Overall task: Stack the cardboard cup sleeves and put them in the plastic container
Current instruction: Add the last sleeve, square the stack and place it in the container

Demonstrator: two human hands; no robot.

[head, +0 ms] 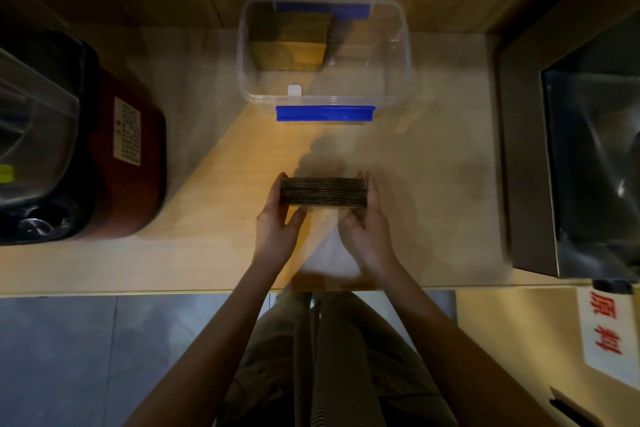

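Observation:
A stack of flattened brown cardboard cup sleeves is held edge-on above the middle of the wooden counter. My left hand presses its left end and my right hand presses its right end, fingers curled around it. Beyond it, at the back of the counter, stands a clear plastic container with blue clips on its near and far sides. Another stack of sleeves lies inside the container, in its left half.
A red and black appliance with a clear lid fills the counter's left side. A steel sink takes up the right. The counter's front edge runs just behind my wrists. A white sign with red characters hangs lower right.

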